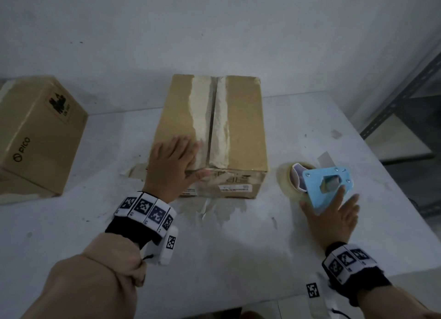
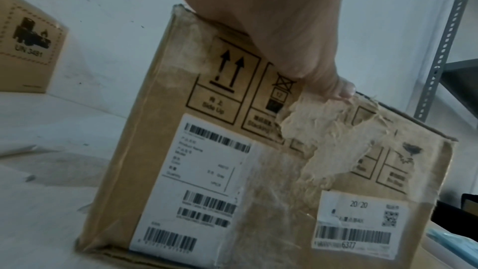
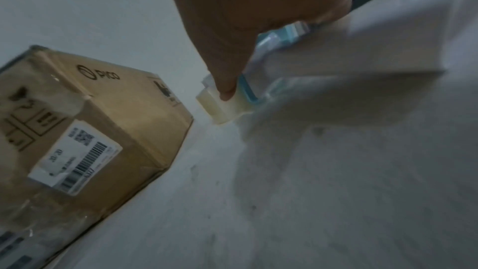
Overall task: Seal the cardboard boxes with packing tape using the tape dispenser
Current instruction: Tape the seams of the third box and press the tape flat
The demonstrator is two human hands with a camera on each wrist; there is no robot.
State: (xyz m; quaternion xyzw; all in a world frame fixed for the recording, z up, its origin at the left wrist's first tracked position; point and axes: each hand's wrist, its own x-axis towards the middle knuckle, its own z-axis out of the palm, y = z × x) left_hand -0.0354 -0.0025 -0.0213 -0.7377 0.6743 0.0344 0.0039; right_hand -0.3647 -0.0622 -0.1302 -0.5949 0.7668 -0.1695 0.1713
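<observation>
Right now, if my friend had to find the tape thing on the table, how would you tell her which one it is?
Start at the big cardboard box in the middle of the white table. Just to its right lies the tape dispenser, under the right hand. It is the only light blue thing, flat and roughly triangular, with a roll of clear tape attached.

In the head view the second box (image 1: 35,137), at nine o'clock, is cut by the left edge. The right hand (image 1: 330,215) hides the tape dispenser's (image 1: 327,187) lower part. In the right wrist view, motion blur smears the table (image 3: 336,171) from three to six o'clock.
</observation>
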